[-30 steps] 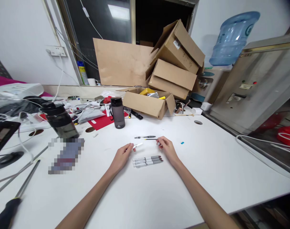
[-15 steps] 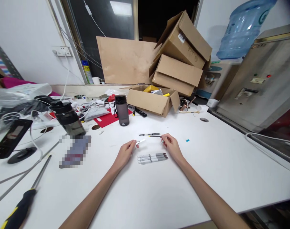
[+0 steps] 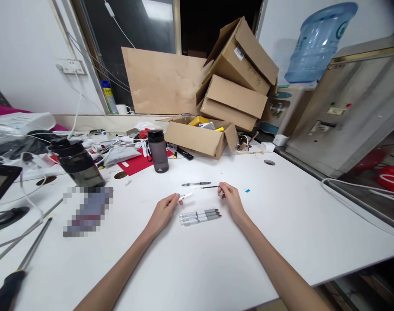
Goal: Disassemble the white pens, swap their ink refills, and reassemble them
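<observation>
My left hand (image 3: pixel 165 211) is closed on a white pen barrel (image 3: pixel 185 197), which points right toward the other hand. Between the fingertips of my right hand (image 3: pixel 231 199) is a thin dark pen refill (image 3: pixel 210 187), its pale tip aimed left. A small grey piece (image 3: pixel 220 194) also shows at those fingers; its kind is unclear. The barrel and refill are apart. Several white and grey pens (image 3: pixel 200 217) lie side by side on the table just below and between my hands. Behind them lies one clear pen with dark parts (image 3: pixel 196 184).
On the white table (image 3: pixel 190 268) stand a dark bottle (image 3: pixel 158 153) and a larger black-lidded bottle (image 3: pixel 78 164). A screwdriver (image 3: pixel 35 246) lies at left near cables. An open cardboard box (image 3: pixel 193 138) sits at the back, and a small blue scrap (image 3: pixel 248 190) lies right of my hand.
The view has swung slightly right, so most things appear further left. Both hands keep their hold, with the barrel and refill still apart.
</observation>
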`<action>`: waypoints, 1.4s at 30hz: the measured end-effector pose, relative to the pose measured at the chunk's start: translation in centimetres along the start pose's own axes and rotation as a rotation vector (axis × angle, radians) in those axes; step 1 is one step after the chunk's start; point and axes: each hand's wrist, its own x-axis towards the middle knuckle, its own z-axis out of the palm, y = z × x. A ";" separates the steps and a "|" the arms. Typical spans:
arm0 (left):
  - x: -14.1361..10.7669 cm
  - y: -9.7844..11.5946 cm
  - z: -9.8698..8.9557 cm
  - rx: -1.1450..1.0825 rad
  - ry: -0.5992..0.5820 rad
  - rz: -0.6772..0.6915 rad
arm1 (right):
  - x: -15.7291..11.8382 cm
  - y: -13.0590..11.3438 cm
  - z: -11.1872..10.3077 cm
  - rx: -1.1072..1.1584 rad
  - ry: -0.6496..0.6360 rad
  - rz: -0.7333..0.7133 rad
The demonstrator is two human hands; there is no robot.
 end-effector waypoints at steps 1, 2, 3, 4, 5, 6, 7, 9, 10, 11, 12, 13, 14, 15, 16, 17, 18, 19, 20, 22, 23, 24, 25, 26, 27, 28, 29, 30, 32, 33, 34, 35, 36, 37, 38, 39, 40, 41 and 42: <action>0.0 0.0 0.0 -0.001 0.002 -0.003 | 0.0 -0.1 -0.1 -0.002 -0.001 -0.004; 0.0 0.0 0.0 -0.003 0.006 -0.003 | 0.0 -0.1 -0.1 -0.001 -0.001 -0.008; 0.0 0.0 0.0 -0.007 0.009 -0.002 | 0.0 -0.2 -0.1 0.001 -0.001 -0.010; 0.0 0.0 0.0 -0.011 0.011 0.000 | 0.0 -0.2 -0.1 0.005 -0.003 -0.012; 0.0 0.0 0.0 -0.014 0.012 0.002 | 0.0 -0.2 -0.1 0.012 -0.008 -0.013; 0.0 0.0 0.0 -0.016 0.011 0.003 | 0.0 -0.2 -0.1 0.020 -0.016 -0.015; 0.0 0.0 0.0 -0.017 0.009 0.005 | 0.0 -0.3 -0.1 0.028 -0.026 -0.016; 0.0 0.0 0.0 -0.015 0.009 0.013 | 0.0 -0.3 0.0 0.035 -0.049 -0.025; 0.0 0.0 0.0 -0.014 0.010 0.018 | -0.1 -0.4 0.0 0.029 -0.056 -0.035; 0.0 0.0 0.0 -0.010 0.010 0.021 | -0.2 -0.5 0.1 0.015 -0.061 -0.049; 0.0 0.0 -0.1 -0.006 0.010 0.023 | -0.3 -0.6 0.1 -0.007 -0.063 -0.069; 0.0 0.1 -0.1 -0.002 0.010 0.021 | -0.4 -0.7 0.1 -0.035 -0.061 -0.090; -0.1 0.2 -0.1 0.002 0.010 0.018 | -0.6 -0.8 0.2 -0.064 -0.056 -0.110; -0.1 0.2 -0.1 0.004 0.010 0.014 | -0.7 -0.9 0.2 -0.091 -0.051 -0.126; -0.1 0.3 -0.1 0.005 0.010 0.012 | -0.8 -0.9 0.2 -0.113 -0.047 -0.138; -0.2 0.3 -0.1 0.005 0.010 0.011 | -0.8 -1.0 0.2 -0.127 -0.045 -0.146; -0.2 0.3 -0.1 0.005 0.010 0.011 | -0.9 -1.0 0.2 -0.135 -0.045 -0.150; -0.2 0.3 -0.1 0.006 0.010 0.011 | -1.0 -1.0 0.2 -0.139 -0.046 -0.153; -0.2 0.3 -0.1 0.008 0.010 0.011 | -1.0 -1.0 0.2 -0.142 -0.049 -0.155; -0.2 0.2 0.0 0.009 0.008 0.015 | -1.1 -1.1 0.1 -0.151 -0.046 -0.160; -0.2 0.1 0.0 0.006 0.007 0.018 | -1.1 -1.2 0.0 -0.154 -0.042 -0.164; -0.2 0.1 0.0 0.002 0.006 0.022 | -1.1 -1.3 -0.1 -0.152 -0.037 -0.172; -0.2 0.1 0.0 -0.001 0.005 0.025 | -1.1 -1.3 -0.1 -0.144 -0.033 -0.179; -0.2 0.0 0.0 -0.003 0.004 0.025 | -1.0 -1.3 -0.2 -0.133 -0.029 -0.183; -0.2 0.1 0.0 -0.002 0.005 0.023 | -1.0 -1.3 -0.3 -0.122 -0.026 -0.184; -0.2 0.1 0.0 0.000 0.007 0.020 | -0.9 -1.3 -0.4 -0.111 -0.023 -0.185; -0.2 0.1 0.0 0.003 0.008 0.017 | -0.8 -1.2 -0.5 -0.104 -0.022 -0.185; -0.2 0.1 0.0 0.005 0.009 0.014 | -0.7 -1.0 -0.5 -0.100 -0.022 -0.185; -0.2 0.2 0.0 0.006 0.006 0.012 | -0.5 -0.8 -0.5 -0.093 -0.028 -0.186; -0.2 0.1 0.1 0.006 0.003 0.014 | -0.4 -0.7 -0.5 -0.089 -0.033 -0.186; -0.2 0.1 0.1 0.007 0.002 0.015 | -0.4 -0.6 -0.4 -0.086 -0.040 -0.186; -0.2 0.1 0.1 0.009 0.001 0.016 | -0.4 -0.6 -0.3 -0.084 -0.047 -0.185; -0.2 0.1 0.1 0.012 0.001 0.015 | -0.5 -0.6 -0.3 -0.082 -0.051 -0.184; -0.2 0.1 0.1 0.016 0.001 0.012 | -0.5 -0.6 -0.2 -0.081 -0.055 -0.181; -0.2 0.1 0.1 0.018 0.001 0.008 | -0.6 -0.6 -0.2 -0.080 -0.060 -0.178; -0.2 0.1 0.1 0.018 -0.001 0.005 | -0.6 -0.7 -0.1 -0.078 -0.063 -0.175; -0.2 0.1 0.1 0.019 -0.003 0.005 | -0.6 -0.7 -0.1 -0.074 -0.066 -0.172; -0.2 0.1 0.1 0.020 -0.005 0.007 | -0.7 -0.8 0.0 -0.070 -0.069 -0.169; -0.2 0.1 0.1 0.021 -0.005 0.010 | -0.7 -0.8 0.0 -0.067 -0.073 -0.167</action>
